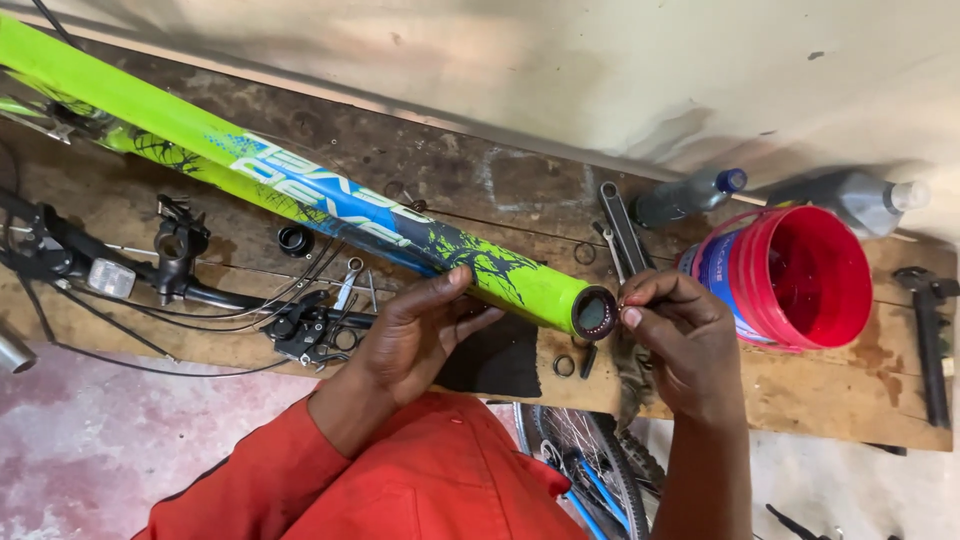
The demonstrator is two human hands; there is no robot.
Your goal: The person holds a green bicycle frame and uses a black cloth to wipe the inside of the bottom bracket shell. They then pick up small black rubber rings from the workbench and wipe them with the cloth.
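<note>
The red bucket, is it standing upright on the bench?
No, the red bucket lies on its side on the wooden bench, mouth toward the camera.

Left hand [420,335] cupped; right fingers [640,300] pinched

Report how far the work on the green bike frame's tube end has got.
Done: the handlebar is off and lies on the bench with loose rings and a wrench. In hand: the left hand steadies the frame while the right hand works with its fingertips at the open tube end. Left: the tube end stays open, the handlebar unfitted.
</note>
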